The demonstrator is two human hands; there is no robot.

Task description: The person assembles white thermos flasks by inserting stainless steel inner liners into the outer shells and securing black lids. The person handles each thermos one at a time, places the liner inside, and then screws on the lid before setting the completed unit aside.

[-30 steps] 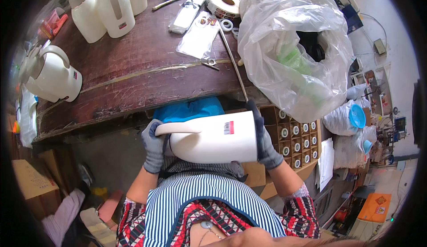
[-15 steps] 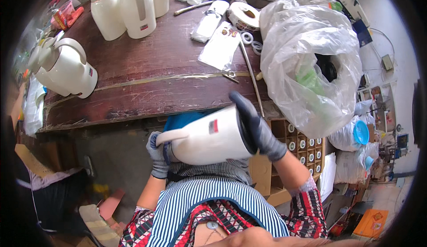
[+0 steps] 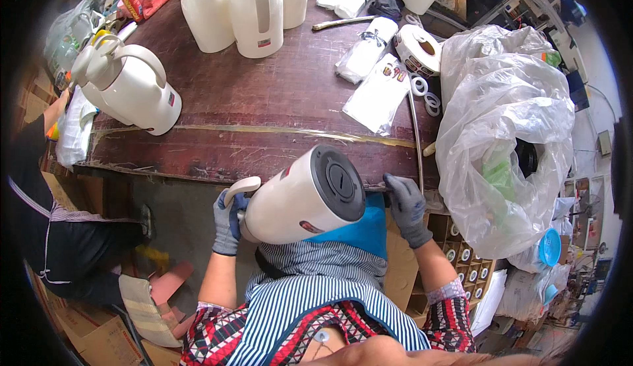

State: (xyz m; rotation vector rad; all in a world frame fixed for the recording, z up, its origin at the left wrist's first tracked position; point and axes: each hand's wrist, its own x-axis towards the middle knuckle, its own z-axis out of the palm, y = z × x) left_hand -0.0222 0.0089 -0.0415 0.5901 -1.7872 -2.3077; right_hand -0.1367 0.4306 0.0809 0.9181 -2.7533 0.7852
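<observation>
My left hand (image 3: 227,226), in a grey glove, is closed round the handle end of a white vacuum jug (image 3: 280,206). The jug lies tilted over my lap, its round black base (image 3: 337,183) facing up and to the right. A small red-and-black label shows on its side. My right hand (image 3: 407,212), gloved too, is off the jug, just right of its base at the table's front edge; its fingers are stretched out and hold nothing. The jug's top is partly hidden by my left hand.
On the dark red table (image 3: 217,102) stand several more white jugs (image 3: 257,20). Plastic-wrapped packets (image 3: 379,96), a tape roll (image 3: 417,48), white rings and a thin metal rod (image 3: 416,135) lie at right, beside a large clear plastic bag (image 3: 508,129). A co-worker (image 3: 72,221) is at left.
My right hand has come off the jug's base and moved right. The jug has turned so its black base faces up more. The view has shifted, showing more of the co-worker.
</observation>
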